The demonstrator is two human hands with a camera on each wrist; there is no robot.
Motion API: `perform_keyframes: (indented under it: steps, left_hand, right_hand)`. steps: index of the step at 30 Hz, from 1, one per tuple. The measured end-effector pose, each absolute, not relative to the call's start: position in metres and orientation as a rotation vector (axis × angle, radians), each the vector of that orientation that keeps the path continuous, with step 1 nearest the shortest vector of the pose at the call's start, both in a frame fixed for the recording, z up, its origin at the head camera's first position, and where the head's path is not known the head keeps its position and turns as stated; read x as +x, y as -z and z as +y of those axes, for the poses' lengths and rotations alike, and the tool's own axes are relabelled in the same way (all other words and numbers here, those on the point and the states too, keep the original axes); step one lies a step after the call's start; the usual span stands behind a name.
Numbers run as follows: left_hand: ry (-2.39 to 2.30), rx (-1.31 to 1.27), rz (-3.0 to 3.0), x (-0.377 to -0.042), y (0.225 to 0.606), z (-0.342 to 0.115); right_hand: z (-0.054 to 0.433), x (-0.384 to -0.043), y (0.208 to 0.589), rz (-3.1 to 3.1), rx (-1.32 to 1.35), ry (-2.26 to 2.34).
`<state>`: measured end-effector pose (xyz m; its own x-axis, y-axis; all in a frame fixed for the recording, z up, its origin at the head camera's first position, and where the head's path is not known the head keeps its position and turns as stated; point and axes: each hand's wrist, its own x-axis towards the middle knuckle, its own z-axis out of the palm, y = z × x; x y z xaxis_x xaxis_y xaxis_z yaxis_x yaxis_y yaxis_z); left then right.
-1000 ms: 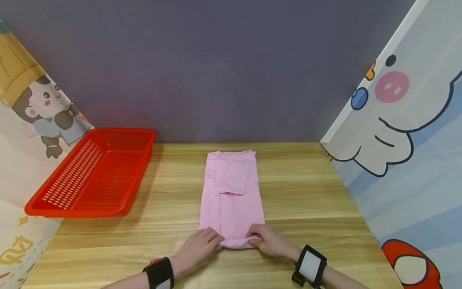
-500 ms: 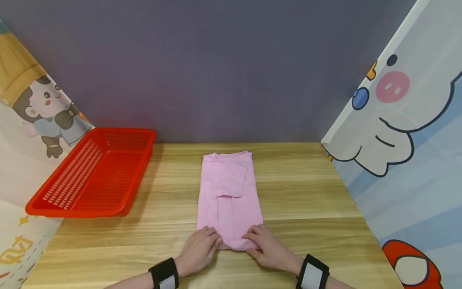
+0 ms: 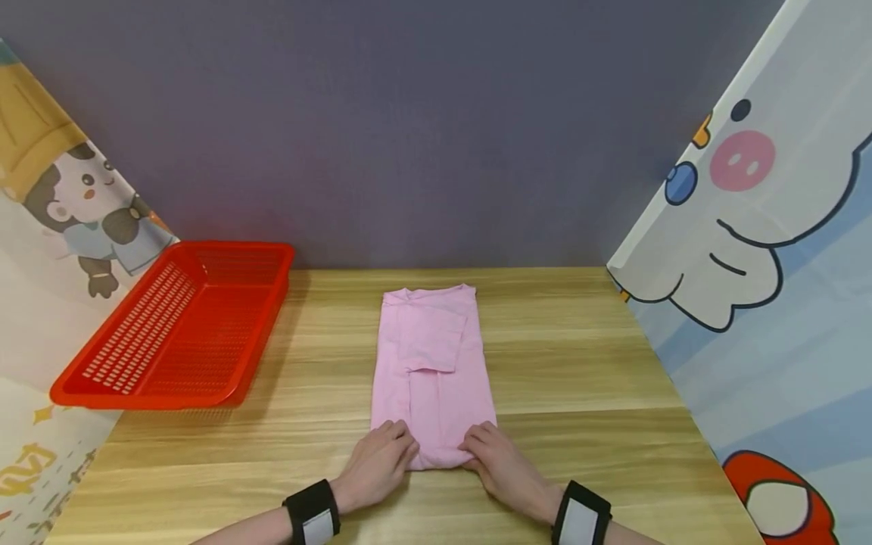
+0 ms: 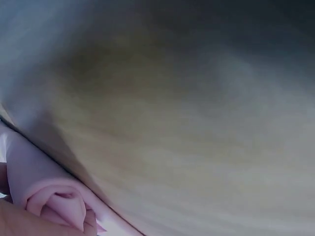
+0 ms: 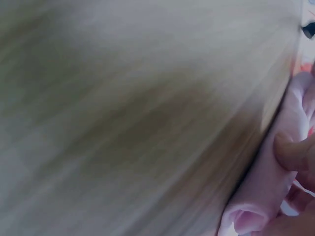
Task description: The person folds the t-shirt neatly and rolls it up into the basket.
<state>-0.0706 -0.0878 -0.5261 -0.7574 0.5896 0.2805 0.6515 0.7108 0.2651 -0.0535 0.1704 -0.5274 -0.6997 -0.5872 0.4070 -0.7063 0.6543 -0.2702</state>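
A pink shirt (image 3: 443,401) lies on the table, folded into a long narrow strip with a sleeve-like flap folded over its far half. Its near edge is rolled up. At the left end of that roll, my left hand (image 3: 378,463) pinches the cloth. My right hand (image 3: 506,471) grips the right end, with its fingertips on top. A spiral of rolled cloth (image 4: 59,201) shows beside the fingers in the left wrist view. In the right wrist view the thumb presses against the roll (image 5: 266,182). Parts of both hands' fingers are out of view there.
A red plastic basket (image 3: 262,344) with perforated walls stands at the left of the wooden table (image 3: 565,363). A grey panel (image 3: 436,136) rises behind the table. Cartoon-printed sheets flank it left and right.
Both hands lowered the roll slightly toward the near edge and shifted the shirt a little left, then nudged the roll slightly away again. Their grip on the near end continues.
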Motion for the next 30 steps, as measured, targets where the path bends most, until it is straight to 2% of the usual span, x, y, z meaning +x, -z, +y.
perform_keyframes:
  steps: [7,13,24,30]
  left_hand:
    - [0.147,-1.148,-2.509,-0.071,0.527,-0.097]
    - [0.103,-1.216,-2.438,-0.070,0.528,-0.102]
    - [0.468,-1.105,-2.577,-0.074,0.531,-0.097]
    - [0.539,-1.084,-2.705,-0.084,0.527,-0.093]
  right_hand:
    - [0.172,-0.070,0.517,-2.675,1.085,-0.999]
    - [0.177,-0.085,0.501,-2.893,1.059,-1.239]
    - [0.176,-0.088,0.492,-3.087,0.919,-1.290]
    - [0.175,-0.073,0.501,-2.916,1.015,-0.900]
